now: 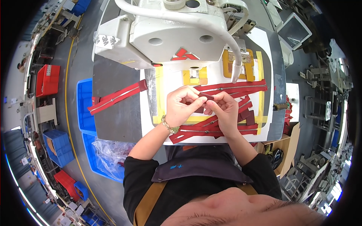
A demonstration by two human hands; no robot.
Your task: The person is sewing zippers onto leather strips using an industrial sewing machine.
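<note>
Hands meet above the middle of the work table: the left hand (181, 105) and the right hand (226, 109) are both pinched on one small dark red fabric piece (206, 97), held between the fingertips just above the table surface, with the left thumb and forefinger closed on its left end and the right fingers closed on its right end. A beaded bracelet (170, 128) sits on the left wrist. Beneath the hands lies a white template board (264, 45) marked with yellow tape strips (160, 90), and on it rest several red zippers (233, 87) with metal teeth (some lie straight across the board, others cross each other under the right hand). More small dark red pieces (247, 113) lie just beside the right hand. Another red zipper (117, 97) lies apart to the left on the grey table top (113, 124), angled toward the table's left edge. A large white industrial sewing machine (169, 34) stands at the far side of the table, its head overhanging the board. Blue plastic crates (85, 105) stand on the floor to the left of the table, one holding a clear plastic bag (109, 152), and a cardboard box (286, 147) stands at the right.
</note>
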